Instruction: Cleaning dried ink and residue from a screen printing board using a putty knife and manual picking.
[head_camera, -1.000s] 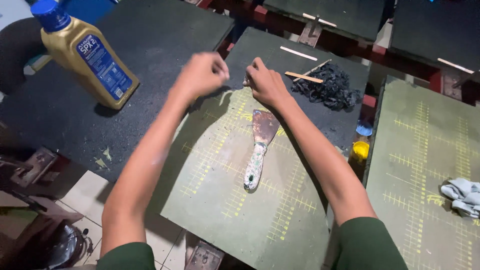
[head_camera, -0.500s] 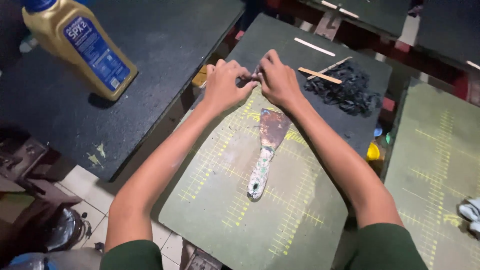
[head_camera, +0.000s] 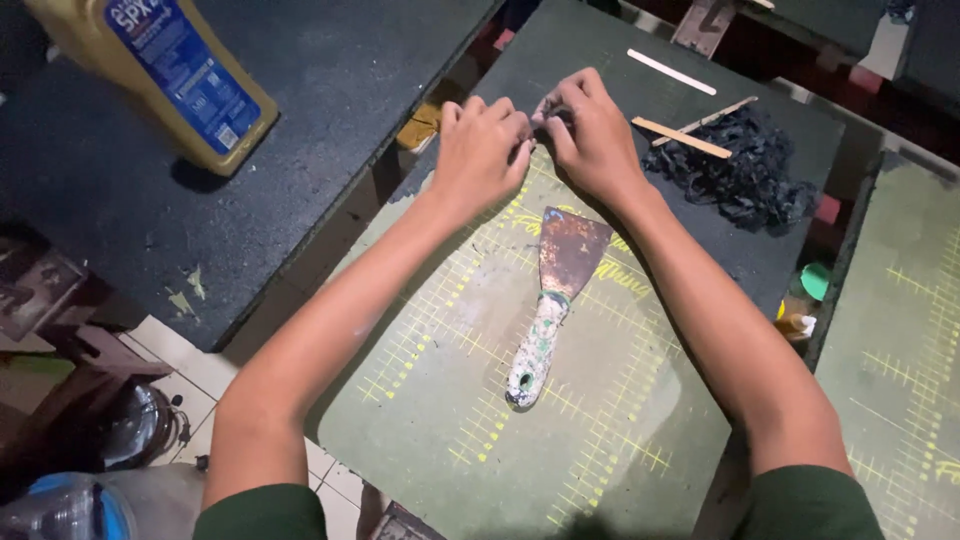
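Both hands now sit closer together than half a second ago, fingertips meeting just beyond the scraper's (head_camera: 553, 300) rusty blade. Left hand (head_camera: 482, 150) curled, fingers bunched and pressed to the green gridded board (head_camera: 440, 420). Right hand (head_camera: 592, 135) also curled, thumb and forefinger pinching a small dark scrap (head_camera: 553, 112); whether the left grips the same scrap I cannot tell. Judgement: work it with fingertips low, left hand bracing the board, pulling flat toward the scraper. Right of the scraper: black shreds (head_camera: 745, 175), wooden sticks (head_camera: 680, 137). Far left: yellow bottle (head_camera: 170, 75)
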